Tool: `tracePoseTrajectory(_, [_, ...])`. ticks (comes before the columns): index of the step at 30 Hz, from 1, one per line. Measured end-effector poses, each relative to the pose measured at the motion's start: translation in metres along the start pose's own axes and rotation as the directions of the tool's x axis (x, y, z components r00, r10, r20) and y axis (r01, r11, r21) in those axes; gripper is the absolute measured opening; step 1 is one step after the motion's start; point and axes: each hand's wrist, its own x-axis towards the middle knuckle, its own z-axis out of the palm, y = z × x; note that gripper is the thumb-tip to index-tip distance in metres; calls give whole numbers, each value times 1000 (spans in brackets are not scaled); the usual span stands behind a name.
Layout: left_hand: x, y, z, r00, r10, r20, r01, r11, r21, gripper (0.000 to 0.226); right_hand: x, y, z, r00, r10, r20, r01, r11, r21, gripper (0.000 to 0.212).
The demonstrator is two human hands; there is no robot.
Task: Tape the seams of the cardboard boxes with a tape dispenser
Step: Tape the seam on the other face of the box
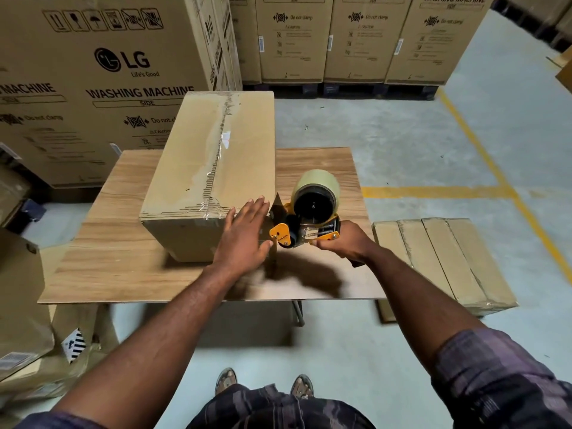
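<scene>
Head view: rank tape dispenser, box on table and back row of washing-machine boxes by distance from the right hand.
1. Tape dispenser, gripped in the right hand.
2. Box on table, just left.
3. Back row of washing-machine boxes, far ahead.

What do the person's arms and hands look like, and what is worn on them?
The left hand and the right hand are bare: no gloves, no watch at either wrist. The forearms are uncovered too. The right sleeve is purple-grey checked cloth, pushed up towards the elbow; the left sleeve shows only as a strip of like cloth at the bottom edge.
</scene>
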Motion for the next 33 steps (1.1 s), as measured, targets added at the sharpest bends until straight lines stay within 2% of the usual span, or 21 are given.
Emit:
tracePoseTrajectory(3, [-1, 0, 0, 1000, -1, -10, 1, 1000, 7, 91, 10, 6, -4, 998, 60, 25, -59, 998, -6, 25])
tracePoseTrajectory(5, [-1, 1, 1, 1000, -3, -13, 4, 1000, 23, 91, 11, 16, -5, 991, 124, 58, -118, 988, -97, 32])
tracePoseTrajectory(8, [0, 0, 2, 1000, 4, -10, -3, 999, 38, 93, 0, 47, 7, 967, 224, 117, -203, 964, -174, 31])
tracePoseTrajectory(10, [1, 0, 3, 1000, 7, -16, -6, 999, 46, 94, -11, 69, 22, 962, 259, 86, -249, 962, -110, 32])
tracePoseTrajectory(12, [0, 0, 5, 999, 14, -36, -12, 998, 59, 94, -17, 77, 35, 951, 300, 72, -304, 951, 62, 31])
tracePoseTrajectory(14, [0, 0, 6, 999, 16, -41, -13, 998, 67, 95, -14, 80, 47, 912, 405, 66, -403, 855, 326, 34])
tracePoseTrajectory(17, [-1, 1, 6, 999, 8, -36, -6, 997, 71, 96, 3, 83, 54, 830, 543, 126, -493, 611, 619, 51])
tracePoseTrajectory(20, [0, 1, 5, 1000, 4, -26, -2, 997, 73, 96, 23, 80, 59, 809, 540, 232, -476, 369, 798, 58])
tracePoseTrajectory(21, [0, 1, 6, 1000, 6, -25, -4, 998, 70, 96, 32, 80, 61, 800, 558, 221, -462, 336, 821, 60])
tracePoseTrajectory(22, [0, 1, 6, 1000, 8, -27, -7, 998, 67, 96, 44, 82, 64, 790, 584, 188, -455, 353, 817, 63])
tracePoseTrajectory(25, [0, 0, 5, 1000, 8, -18, -7, 998, 56, 96, 77, 88, 69, 767, 642, 16, -480, 556, 678, 73])
tracePoseTrajectory(28, [1, -1, 6, 1000, 8, -23, -7, 999, 46, 96, 89, 86, 73, 822, 567, -57, -485, 748, 453, 70])
tracePoseTrajectory(31, [0, -1, 6, 999, 8, -35, -7, 999, 42, 94, 56, 49, 68, 843, 536, -40, -535, 844, 44, 70])
tracePoseTrajectory(33, [0, 0, 7, 999, 13, -41, -10, 998, 57, 94, 41, 38, 68, 866, 491, -96, -498, 825, -269, 62])
